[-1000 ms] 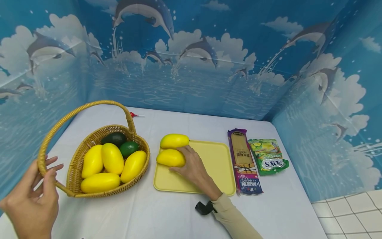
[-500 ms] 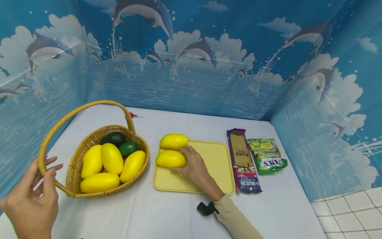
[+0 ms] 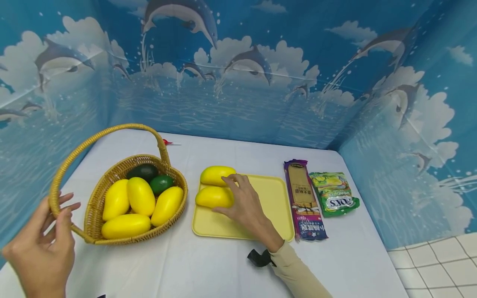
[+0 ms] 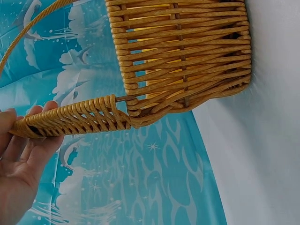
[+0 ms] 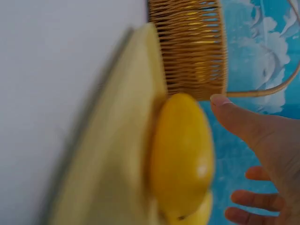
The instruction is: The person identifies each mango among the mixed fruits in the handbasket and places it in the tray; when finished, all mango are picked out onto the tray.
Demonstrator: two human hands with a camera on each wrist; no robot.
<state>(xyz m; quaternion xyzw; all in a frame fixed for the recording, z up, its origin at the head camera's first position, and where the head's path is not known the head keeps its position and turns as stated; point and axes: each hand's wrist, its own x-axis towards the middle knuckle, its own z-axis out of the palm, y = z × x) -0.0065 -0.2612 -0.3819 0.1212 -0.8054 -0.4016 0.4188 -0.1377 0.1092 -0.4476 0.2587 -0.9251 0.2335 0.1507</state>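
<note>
My left hand (image 3: 46,248) holds the arched handle (image 3: 164,154) of a wicker basket (image 3: 97,198) at its near end; in the left wrist view the thumb and fingers lie around it. Inside sit several yellow mangoes (image 3: 126,226) and two dark green fruits (image 3: 161,185). Two more mangoes lie side by side at the left of a pale yellow tray (image 3: 275,207): a front mango (image 3: 213,197) and a back mango (image 3: 216,175). Over the tray, my right hand (image 3: 249,205) is spread beside the front mango. The right wrist view shows its thumb (image 5: 234,117) apart from the fruit.
Right of the tray lie a long pasta packet (image 3: 304,200) and a green snack bag (image 3: 333,194). A small red-and-white item (image 3: 169,142) rests behind the basket. Dolphin-print curtains (image 3: 238,99) surround the white table (image 3: 208,265) at the back and sides.
My right hand has loosened from the front mango, its fingers lifting and spreading toward the back one. Both mangoes stay in place. My left hand keeps its hold on the basket handle.
</note>
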